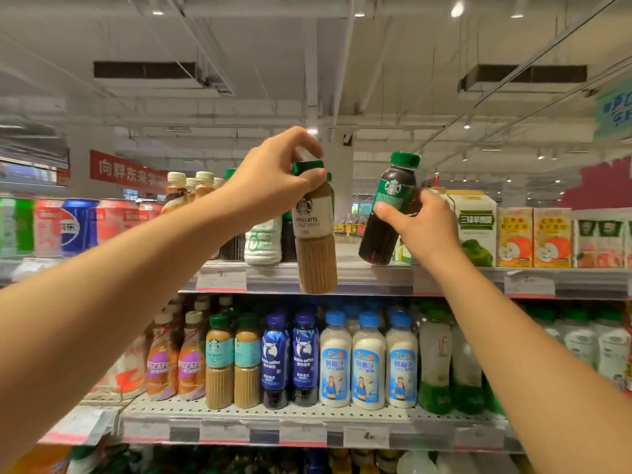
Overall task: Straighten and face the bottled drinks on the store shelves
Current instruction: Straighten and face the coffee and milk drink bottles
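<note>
We have both arms raised to the top shelf [307, 285]. Our left hand [273, 179] pinches the latte bottle [315, 241] by its green cap, fingertips curled round the cap's rim, and the bottle hangs clear of the shelf, its base in front of the shelf's edge and its pale label facing us. Our right hand [422, 224] wraps round the middle of the dark coffee bottle [390, 210], thumb across its green label; this bottle tilts with the cap leaning right, and its base seems to sit just above the shelf, though we cannot tell if it touches.

Behind the latte stand a white bottle [263, 244] and more capped bottles further back, blurred. To the left are cola cans [73, 227]; to the right, juice cartons [477, 230] stand in a row, just beside our right hand.

On the shelf below [239, 413], bottles stand upright in rows: Nescafe bottles [178, 360] at left, then green-capped coffee bottles [232, 360], dark blue bottles [290, 357], white coconut drinks [367, 360], and pale green-based bottles [436, 360] beyond.
</note>
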